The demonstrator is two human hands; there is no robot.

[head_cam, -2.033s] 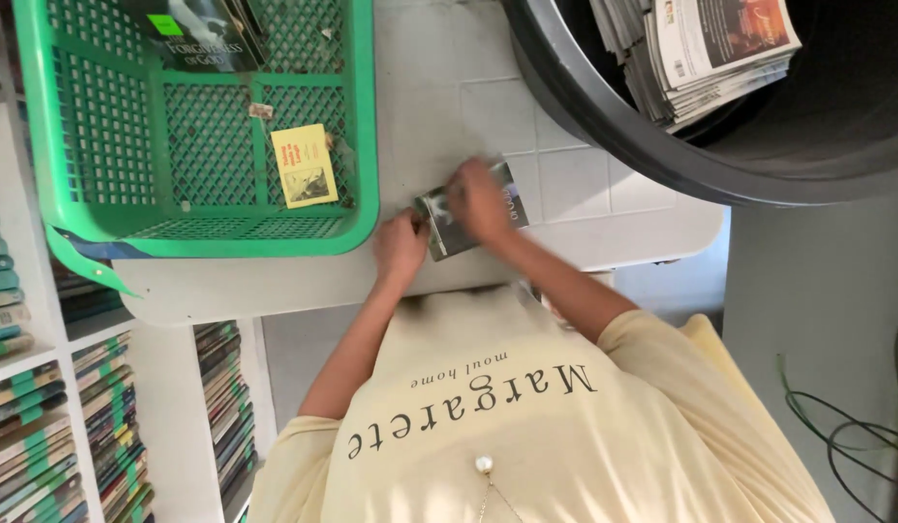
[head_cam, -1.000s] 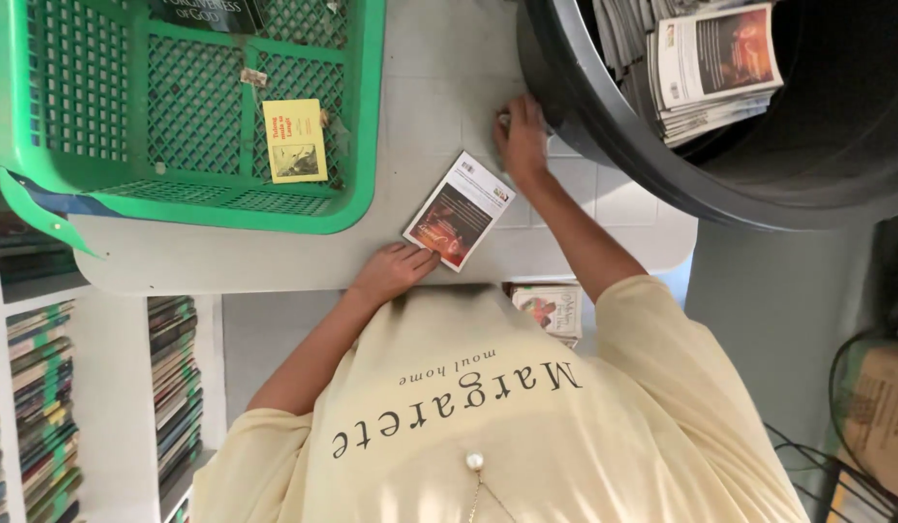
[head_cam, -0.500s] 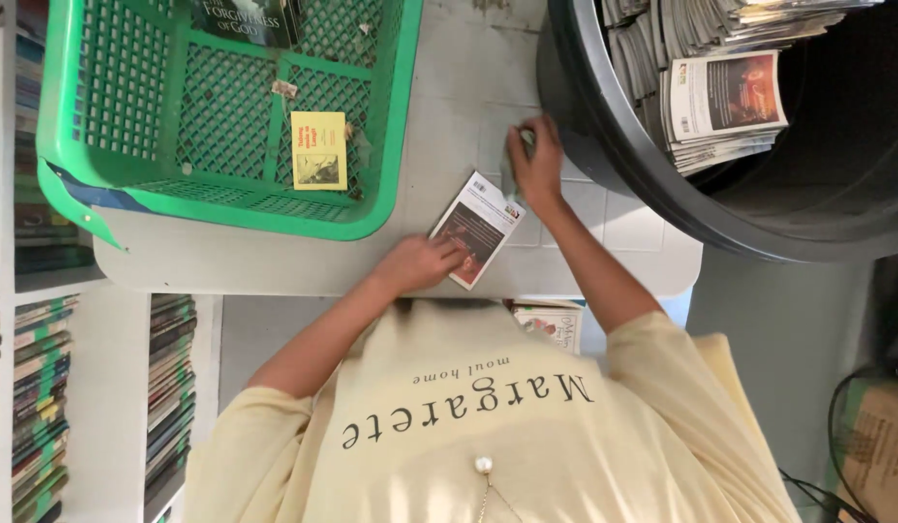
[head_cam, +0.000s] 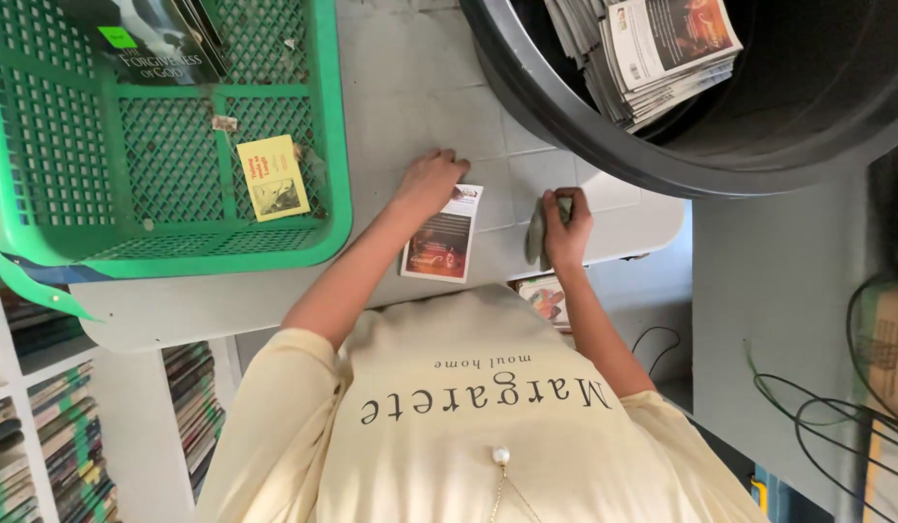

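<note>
A small booklet [head_cam: 439, 237] with a dark red cover lies on the white table [head_cam: 410, 87], close to its near edge. My left hand [head_cam: 430, 179] rests flat on the booklet's far end, fingers spread. Just right of the booklet, my right hand [head_cam: 567, 228] is closed on a grey-green cloth [head_cam: 537, 232] that presses against the tabletop. My yellow shirt fills the lower part of the view.
A green plastic basket [head_cam: 335, 145] at the left holds a yellow leaflet [head_cam: 272, 177] and a dark book [head_cam: 149, 44]. A big black tub [head_cam: 585, 131] at the upper right holds stacked booklets [head_cam: 662, 53]. Bookshelves [head_cam: 71, 446] stand lower left, cables [head_cam: 817, 407] lower right.
My left hand has slid from the booklet's near end to its far end. My right hand has brought the cloth from beside the tub toward the table's near edge.
</note>
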